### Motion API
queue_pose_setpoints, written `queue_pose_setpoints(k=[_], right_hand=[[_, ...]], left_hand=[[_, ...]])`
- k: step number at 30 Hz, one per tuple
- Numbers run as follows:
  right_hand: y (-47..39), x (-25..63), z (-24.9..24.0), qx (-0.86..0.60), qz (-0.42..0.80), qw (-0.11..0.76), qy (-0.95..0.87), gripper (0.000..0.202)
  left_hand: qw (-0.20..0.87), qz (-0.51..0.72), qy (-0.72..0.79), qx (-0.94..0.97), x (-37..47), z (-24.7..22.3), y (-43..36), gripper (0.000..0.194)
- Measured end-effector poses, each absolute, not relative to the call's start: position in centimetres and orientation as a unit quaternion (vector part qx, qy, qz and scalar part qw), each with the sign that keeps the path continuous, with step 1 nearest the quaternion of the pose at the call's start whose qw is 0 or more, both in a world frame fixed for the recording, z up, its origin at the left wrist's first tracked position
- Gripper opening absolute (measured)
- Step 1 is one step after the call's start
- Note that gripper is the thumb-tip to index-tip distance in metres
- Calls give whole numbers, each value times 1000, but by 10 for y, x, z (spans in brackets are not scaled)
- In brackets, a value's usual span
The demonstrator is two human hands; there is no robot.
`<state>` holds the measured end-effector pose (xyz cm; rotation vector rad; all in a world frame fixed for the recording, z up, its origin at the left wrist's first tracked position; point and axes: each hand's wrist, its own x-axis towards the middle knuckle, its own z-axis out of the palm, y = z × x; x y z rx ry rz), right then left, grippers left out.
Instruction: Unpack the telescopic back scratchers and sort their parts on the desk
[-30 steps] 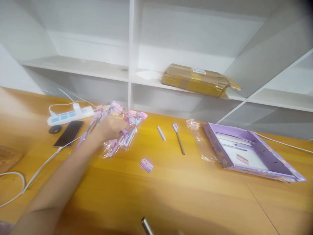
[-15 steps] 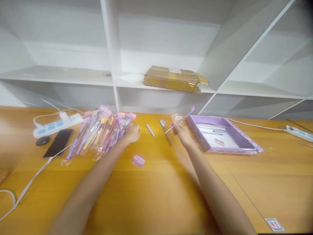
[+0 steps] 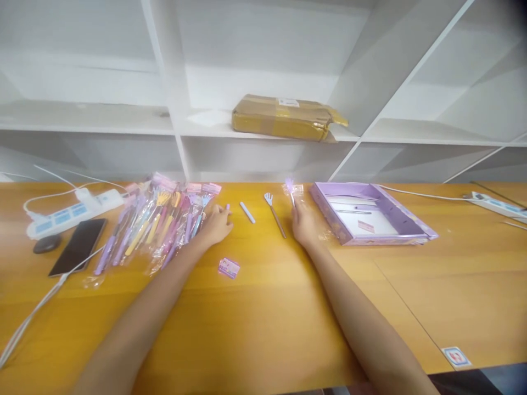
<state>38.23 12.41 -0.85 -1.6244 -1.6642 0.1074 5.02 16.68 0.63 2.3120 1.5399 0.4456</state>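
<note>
My right hand (image 3: pixel 303 222) is closed around the thin metal shaft of a back scratcher with a lilac hand-shaped head (image 3: pixel 290 185), which points away from me. My left hand (image 3: pixel 217 226) is closed too, beside the wrapped back scratchers (image 3: pixel 156 225); a small lilac end (image 3: pixel 228 207) shows at its fingertips, and the rest is hidden. Between my hands lie a pale blue tube-like handle (image 3: pixel 247 212) and a back scratcher with a light blue head and bare shaft (image 3: pixel 276 216). Small pink and purple cards (image 3: pixel 229 267) lie nearer to me.
An open purple box (image 3: pixel 348 238) at right holds a thin rod and a card. Clear wrappers (image 3: pixel 298 190) lie beyond my right hand. At left are a phone (image 3: pixel 78 247), a black mouse-like object (image 3: pixel 46 244) and a power strip (image 3: pixel 74 214). A taped parcel (image 3: pixel 284 118) sits on the shelf.
My right hand has lowered toward the table and turned the lilac back scratcher from slanting right to pointing away from me. My left hand stays near the wrapped ones. The view has shifted slightly.
</note>
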Motion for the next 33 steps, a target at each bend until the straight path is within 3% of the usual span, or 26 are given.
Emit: queue_pose_setpoints(k=[5, 13, 33], right_hand=[[133, 369, -28, -655, 5, 325, -682, 51], [131, 369, -31, -668, -15, 260, -697, 38], [133, 371, -32, -658, -44, 254, -708, 41]], left_hand=[[150, 166, 525, 822, 55, 8, 158, 62], [171, 154, 472, 851, 56, 9, 154, 51], [146, 166, 403, 888, 63, 14, 145, 33]])
